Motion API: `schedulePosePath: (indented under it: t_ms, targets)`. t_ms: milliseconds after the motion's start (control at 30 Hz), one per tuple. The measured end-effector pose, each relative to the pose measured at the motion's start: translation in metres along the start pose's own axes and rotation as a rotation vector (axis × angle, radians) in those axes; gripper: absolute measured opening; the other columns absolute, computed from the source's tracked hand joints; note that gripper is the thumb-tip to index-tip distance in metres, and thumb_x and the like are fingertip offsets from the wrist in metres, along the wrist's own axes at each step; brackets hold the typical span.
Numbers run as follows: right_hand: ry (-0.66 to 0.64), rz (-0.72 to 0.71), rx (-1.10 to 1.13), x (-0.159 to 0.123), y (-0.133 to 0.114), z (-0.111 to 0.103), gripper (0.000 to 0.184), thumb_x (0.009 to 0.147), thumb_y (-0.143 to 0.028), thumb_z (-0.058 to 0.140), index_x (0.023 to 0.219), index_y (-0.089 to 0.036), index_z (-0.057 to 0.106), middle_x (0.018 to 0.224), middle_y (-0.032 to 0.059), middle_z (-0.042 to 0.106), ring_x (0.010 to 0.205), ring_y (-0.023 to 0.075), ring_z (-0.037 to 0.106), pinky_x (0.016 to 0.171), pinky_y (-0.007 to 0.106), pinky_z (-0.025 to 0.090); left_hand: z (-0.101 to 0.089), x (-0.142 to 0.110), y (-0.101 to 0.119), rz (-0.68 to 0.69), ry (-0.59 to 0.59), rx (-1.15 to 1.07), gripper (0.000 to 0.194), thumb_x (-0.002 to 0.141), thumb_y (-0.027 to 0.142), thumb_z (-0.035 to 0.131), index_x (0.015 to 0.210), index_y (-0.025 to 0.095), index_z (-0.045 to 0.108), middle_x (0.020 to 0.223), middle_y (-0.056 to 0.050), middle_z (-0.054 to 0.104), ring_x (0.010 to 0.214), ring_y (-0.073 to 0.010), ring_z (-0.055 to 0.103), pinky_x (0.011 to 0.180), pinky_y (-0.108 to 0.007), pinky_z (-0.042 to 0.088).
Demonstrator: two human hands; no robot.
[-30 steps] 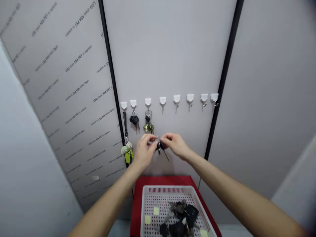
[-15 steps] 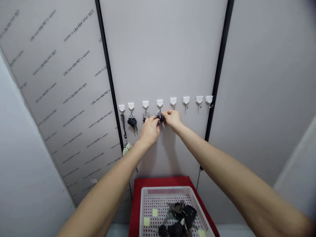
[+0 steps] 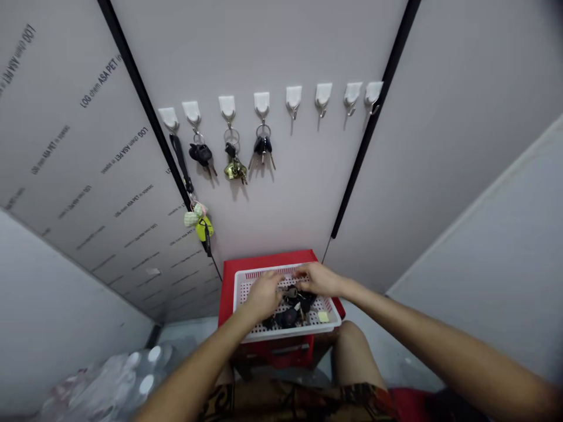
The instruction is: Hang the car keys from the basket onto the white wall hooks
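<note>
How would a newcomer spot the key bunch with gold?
Find the row of white hooks on the grey wall panel. The gold and black key bunch hangs from the third hook from the left; the black-headed bunches beside it show no gold.

A pale grey wall panel [image 3: 290, 205] stands ahead between two slanting black strips, the left strip [image 3: 141, 94] and the right strip [image 3: 373, 126]. Left of it, another panel [image 3: 88, 170] carries diagonal rows of dark lettering, partly reading "ASA PET"; a plain grey panel [image 3: 448, 146] lies to the right. A red-covered stand [image 3: 268, 259] sits low against the wall. Light is soft and dim. Clear-wrapped bottles, apparently [image 3: 143, 375], rest on the pale floor [image 3: 189, 335] at lower left.
</note>
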State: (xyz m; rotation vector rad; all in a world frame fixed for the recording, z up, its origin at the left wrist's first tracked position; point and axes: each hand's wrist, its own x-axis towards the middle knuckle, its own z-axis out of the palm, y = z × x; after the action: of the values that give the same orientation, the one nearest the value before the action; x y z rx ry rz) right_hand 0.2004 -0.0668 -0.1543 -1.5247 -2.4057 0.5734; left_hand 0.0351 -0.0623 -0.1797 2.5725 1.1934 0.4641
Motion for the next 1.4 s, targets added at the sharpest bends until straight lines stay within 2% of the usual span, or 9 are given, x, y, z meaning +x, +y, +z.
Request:
schedulePosePath:
  t_ms: [100,200,367,633,833,967,1033,1200,1400]
  targets:
    - [-0.025,-0.057,-0.07,-0.011,0.006,0.013,0.027,0.057,-0.018,0.047,0.082,-0.017,0.056,0.083,0.0044,0.058,0.078,0.0151,0.049,0.07,0.023,0.034,0.022,-0.004,0.004,0.007,-0.09,-0.005,0.03,0.062,0.017,0.044,0.092,0.018,0.046,0.091,-0.003,0.05,0.086,-0.0143,0.043,0.075,-0.025,0.035]
    - [-0.036,-0.069,-0.075,-0.011,0.003,0.014,0.027,0.058,-0.017,0.045,0.083,-0.016,0.055,0.086,0.0053,0.058,0.081,0.0153,0.049,0.072,0.024,0.034,0.024,0.002,0.007,-0.049,-0.059,-0.018,0.026,0.065,0.016,0.038,0.088,0.017,0.049,0.087,-0.004,0.053,0.082,-0.0139,0.045,0.072,-0.024,0.035]
    - [-0.025,-0.017,0.017,-0.008,0.001,0.014,0.027,0.061,-0.013,0.038,0.08,-0.015,0.056,0.077,0.0043,0.059,0.069,0.0128,0.051,0.063,0.022,0.036,0.006,0.012,-0.004,-0.153,-0.03,-0.204,0.025,0.066,0.015,0.033,0.074,0.017,0.057,0.072,-0.001,0.058,0.07,-0.0112,0.05,0.065,-0.021,0.036]
    - [0.107,-0.022,0.158,-0.008,-0.006,0.016,0.033,0.058,-0.016,0.045,0.09,-0.014,0.052,0.082,0.0053,0.057,0.074,0.0137,0.05,0.068,0.024,0.038,-0.033,0.016,-0.023,-0.355,0.138,-0.614,0.029,0.066,0.022,0.036,0.084,0.012,0.056,0.063,-0.003,0.059,0.057,-0.0104,0.051,0.057,-0.021,0.039]
    - [0.339,-0.034,0.27,0.006,-0.02,0.016,0.034,0.062,-0.025,0.047,0.094,-0.015,0.049,0.09,0.0064,0.054,0.079,0.0137,0.049,0.072,0.027,0.038,-0.045,0.015,-0.022,-0.393,0.116,-0.845,0.025,0.064,0.019,0.04,0.081,0.009,0.056,0.064,-0.004,0.059,0.054,-0.0091,0.05,0.057,-0.021,0.039]
    - [0.495,-0.046,0.346,0.019,-0.03,0.003,0.036,0.066,-0.025,0.044,0.1,-0.015,0.044,0.096,0.0067,0.051,0.085,0.0131,0.047,0.077,0.028,0.036,-0.049,0.014,-0.015,-0.354,0.094,-0.931,0.023,0.063,0.017,0.042,0.078,0.009,0.057,0.063,-0.003,0.059,0.054,-0.0085,0.049,0.058,-0.021,0.039]
    - [0.461,-0.068,0.389,0.024,-0.033,-0.007,0.033,0.067,-0.023,0.041,0.099,-0.016,0.046,0.095,0.0061,0.052,0.083,0.0123,0.047,0.076,0.028,0.036,-0.053,0.013,-0.011,-0.329,0.086,-0.961,0.022,0.063,0.016,0.042,0.078,0.009,0.058,0.064,-0.003,0.06,0.056,-0.0087,0.05,0.061,-0.022,0.039]
    - [0.146,-0.098,0.547,0.027,-0.037,-0.022,0.022,0.068,-0.022,0.037,0.081,-0.014,0.053,0.071,0.0018,0.057,0.061,0.0094,0.05,0.059,0.023,0.04,-0.067,0.014,-0.004,-0.275,0.046,-0.943,0.022,0.063,0.016,0.043,0.076,0.009,0.058,0.063,-0.002,0.06,0.057,-0.009,0.051,0.061,-0.022,0.04]
    - [0.249,0.05,0.546,0.022,-0.042,-0.042,0.015,0.063,-0.026,0.044,0.061,-0.013,0.051,0.051,-0.0022,0.05,0.047,0.0057,0.042,0.047,0.018,0.035,-0.076,0.013,-0.006,-0.195,0.074,-0.706,0.025,0.067,0.018,0.037,0.082,0.013,0.057,0.076,-0.002,0.061,0.07,-0.0111,0.053,0.069,-0.024,0.04]
